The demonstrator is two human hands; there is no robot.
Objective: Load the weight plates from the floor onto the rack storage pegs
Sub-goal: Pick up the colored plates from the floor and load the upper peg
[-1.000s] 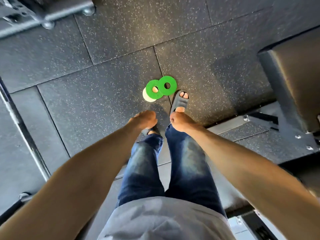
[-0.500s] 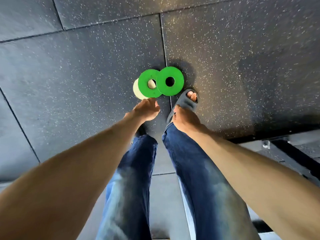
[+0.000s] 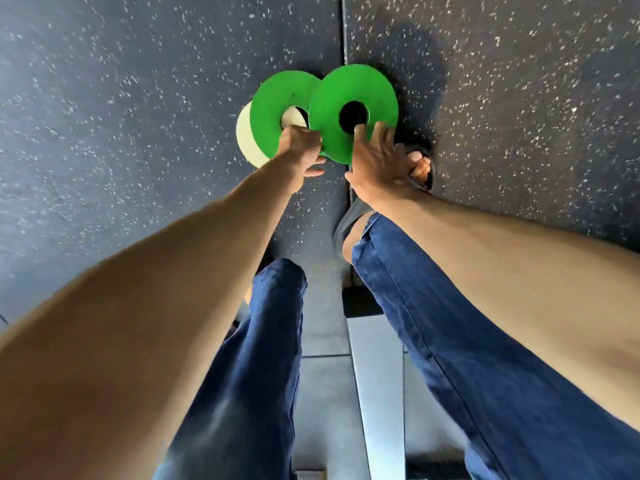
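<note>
1. Head view: three weight plates lie on the speckled rubber floor in front of the person's feet, none of them on a peg
2. The right green plate overlaps the edge of the left green plate. The left green plate lies partly over a cream plate, which shows at its lower left and through its centre hole
3. The left hand is curled round the near part of the left green plate. Its fingers hook into the centre hole, so the hand is clamped on that plate
4. The right hand lies on the near part of the right green plate with its fingers fairly straight and apart, one fingertip at the edge of the dark centre hole. It touches the plate but is not closed round it
5. Just right of that hand, a foot in a grey sandal stands on the floor, toes close beside the right green plate
6. Both legs wear blue jeans, and a pale metal strip runs along the floor between them
</note>
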